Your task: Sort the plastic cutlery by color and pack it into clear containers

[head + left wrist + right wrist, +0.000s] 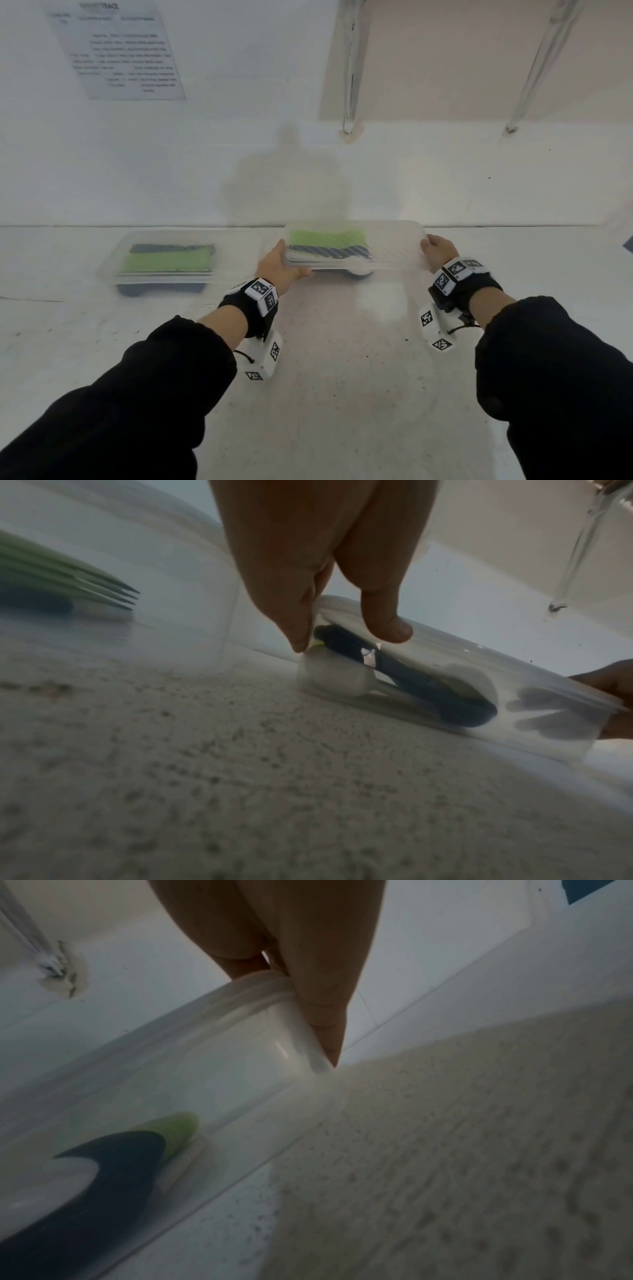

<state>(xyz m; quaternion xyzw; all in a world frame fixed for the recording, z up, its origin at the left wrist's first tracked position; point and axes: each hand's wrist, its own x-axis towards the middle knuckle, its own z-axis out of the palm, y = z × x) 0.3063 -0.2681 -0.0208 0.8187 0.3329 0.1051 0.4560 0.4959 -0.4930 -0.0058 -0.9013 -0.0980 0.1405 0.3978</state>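
A clear container (pixel 394 240) is held near the back of the white table, my left hand (pixel 284 260) gripping its left end and my right hand (pixel 433 246) its right end. Inside lie green cutlery (pixel 325 236), dark cutlery (pixel 332 253) and a white piece (pixel 359 272). The left wrist view shows my left hand (pixel 346 639) pinching the container wall (pixel 548 723), with dark cutlery (pixel 404 674) behind it. In the right wrist view my right hand (pixel 308 1015) curls round the container's corner (pixel 246 1031). Whether the container touches the table is unclear.
A second clear container (pixel 164 260) with green and dark cutlery stands to the left on the table (pixel 342 377). The wall rises right behind both. It carries a printed sheet (pixel 116 54) and two metal rods (pixel 349 68).
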